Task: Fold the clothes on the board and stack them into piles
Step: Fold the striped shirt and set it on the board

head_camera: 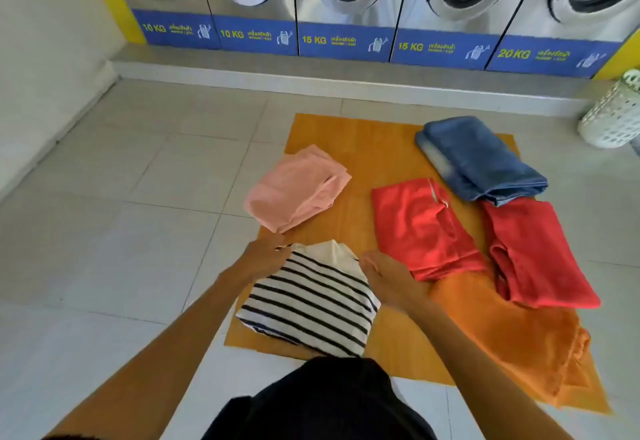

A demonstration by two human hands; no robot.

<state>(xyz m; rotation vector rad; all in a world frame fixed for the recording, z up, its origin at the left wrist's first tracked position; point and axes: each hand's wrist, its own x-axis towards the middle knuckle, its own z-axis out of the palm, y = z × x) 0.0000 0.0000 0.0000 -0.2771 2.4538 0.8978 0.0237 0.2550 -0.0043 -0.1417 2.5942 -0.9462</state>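
Observation:
A folded white shirt with black stripes [311,301] lies at the near left of the orange board [363,148] on the floor. My left hand [265,254] pinches its far left corner, and my right hand [388,276] grips its far right edge. Beyond it rests a folded pink garment [298,188]. A bright red garment [422,228] lies folded in the middle, a darker red one [536,252] to its right. Folded blue jeans [481,159] sit at the far right. An orange garment [512,335] sprawls over the board's near right corner.
A row of front-loading washing machines [346,6] stands on a raised step along the far wall. A white perforated laundry basket [613,117] stands at the far right. Pale floor tiles surround the board. My dark clothing [322,405] fills the bottom centre.

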